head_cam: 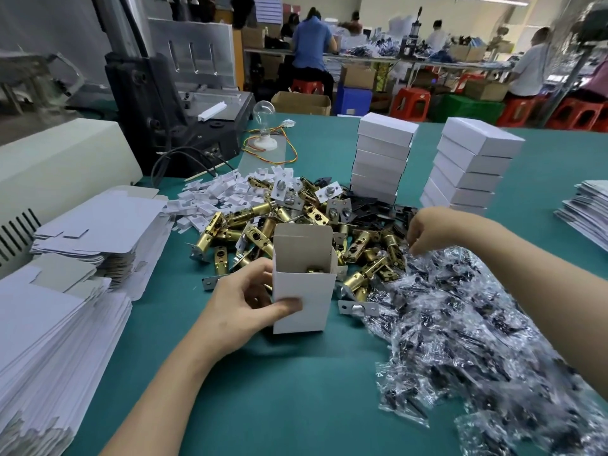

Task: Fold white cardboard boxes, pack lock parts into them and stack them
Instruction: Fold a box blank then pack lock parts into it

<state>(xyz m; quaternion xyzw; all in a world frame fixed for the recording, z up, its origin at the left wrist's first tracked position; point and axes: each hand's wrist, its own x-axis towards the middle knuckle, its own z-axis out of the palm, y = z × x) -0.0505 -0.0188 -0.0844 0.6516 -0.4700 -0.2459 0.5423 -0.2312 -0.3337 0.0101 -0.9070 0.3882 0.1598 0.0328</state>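
Up close, the left hand (243,304) grips an upright white cardboard box (304,291). The thumb is pressed flat on the front panel and the fingers are curled round the left side. The box stands on a green table (296,390) with its top open and its lid flap raised at the back. A brass part shows just inside the opening.

To the right, the right hand (431,232) reaches down with its fingers bent into the edge of the parts heap. Whether it pinches anything cannot be told, since the fingertips are hidden.

Directly behind the box lies a loose pile of brass latch bolts (263,225), mixed with silver faceplates. Black plates (378,205) lie at the far right of that pile, and small white plastic pieces (210,199) are scattered at its far left. A heap of clear plastic bags (460,324) holding dark small parts spreads under the right forearm toward the lower right corner.

Farther back, two stacks of closed white boxes (381,159) stand side by side, a little apart. Flat unfolded box blanks (49,324) are piled along the left edge. A bare light bulb (263,110) stands on a white base near a dark machine (171,93). Other people sit at benches in the background.
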